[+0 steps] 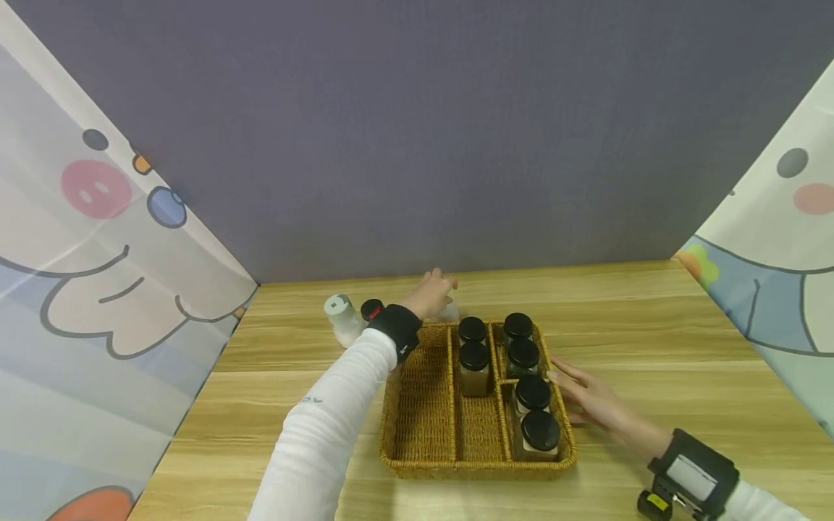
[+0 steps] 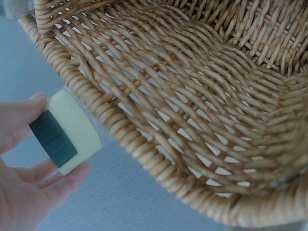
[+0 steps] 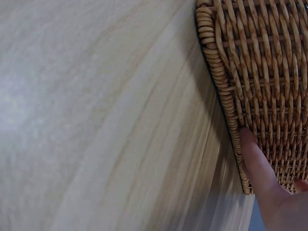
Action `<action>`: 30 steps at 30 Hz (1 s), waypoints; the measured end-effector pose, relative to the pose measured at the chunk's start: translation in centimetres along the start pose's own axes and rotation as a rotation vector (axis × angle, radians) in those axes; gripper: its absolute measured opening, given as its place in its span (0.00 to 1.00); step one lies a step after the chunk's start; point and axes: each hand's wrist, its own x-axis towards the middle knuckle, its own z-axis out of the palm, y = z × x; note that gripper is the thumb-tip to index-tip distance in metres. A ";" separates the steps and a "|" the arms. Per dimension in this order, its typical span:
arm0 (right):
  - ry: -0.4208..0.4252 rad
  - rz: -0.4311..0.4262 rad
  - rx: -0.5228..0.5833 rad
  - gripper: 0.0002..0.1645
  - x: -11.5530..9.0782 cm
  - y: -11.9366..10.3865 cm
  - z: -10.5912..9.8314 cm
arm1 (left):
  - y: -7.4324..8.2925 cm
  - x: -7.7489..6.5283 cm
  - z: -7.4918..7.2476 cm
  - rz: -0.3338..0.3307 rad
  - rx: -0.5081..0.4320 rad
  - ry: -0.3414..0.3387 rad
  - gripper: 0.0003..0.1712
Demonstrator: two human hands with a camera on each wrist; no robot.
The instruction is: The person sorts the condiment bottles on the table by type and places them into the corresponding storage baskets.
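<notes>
My left hand (image 1: 430, 293) is behind the far rim of a wicker basket (image 1: 423, 464). Its thumb and fingers grip a cream cap with a dark green patch (image 2: 72, 132), close beside the rim in the left wrist view. Below the cap, a pale container body (image 1: 449, 312) shows partly behind the basket in the head view. On the other side, my right hand (image 1: 589, 398) rests against the basket's right wall, fingers extended. The right wrist view shows its thumb (image 3: 257, 161) pressed along the wicker near the lower edge.
Jars with black lids (image 1: 473, 354) stand in the basket's middle and right compartments. Left of the basket are a white bottle with a pale green cap (image 1: 344, 320) and a black-capped container (image 1: 372, 310). A grey wall (image 1: 417, 145) rises behind the wooden table (image 1: 260, 405).
</notes>
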 end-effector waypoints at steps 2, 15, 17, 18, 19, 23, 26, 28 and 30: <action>-0.002 -0.001 0.001 0.40 0.0 0.0 0.0 | 0.0 0.0 -0.1 0.002 -0.007 0.003 0.18; -0.006 -0.009 0.010 0.41 0.0 0.0 0.0 | 0.5 -0.2 -1.5 0.021 0.008 0.014 0.18; -0.006 -0.011 0.009 0.41 0.0 0.0 0.0 | 0.6 -0.3 -1.7 0.018 0.012 0.013 0.18; -0.006 -0.012 0.008 0.41 0.0 0.0 0.0 | 0.6 -0.3 -1.8 0.018 0.016 0.015 0.18; -0.005 -0.013 0.006 0.41 0.0 0.0 0.0 | 0.6 -0.3 -1.9 0.016 0.018 0.016 0.18; -0.004 -0.011 0.006 0.41 0.1 0.1 0.0 | 0.5 -0.5 -2.3 0.013 0.027 0.027 0.17; -0.005 -0.009 0.000 0.41 0.1 0.1 0.0 | 0.5 -0.6 -2.7 0.012 0.029 0.032 0.17; -0.005 -0.008 -0.003 0.41 0.1 0.1 0.0 | 0.5 -0.7 -3.0 0.011 0.031 0.030 0.17; -0.005 -0.011 0.001 0.41 0.1 0.1 0.0 | 0.4 -0.7 -3.2 0.011 0.026 0.031 0.17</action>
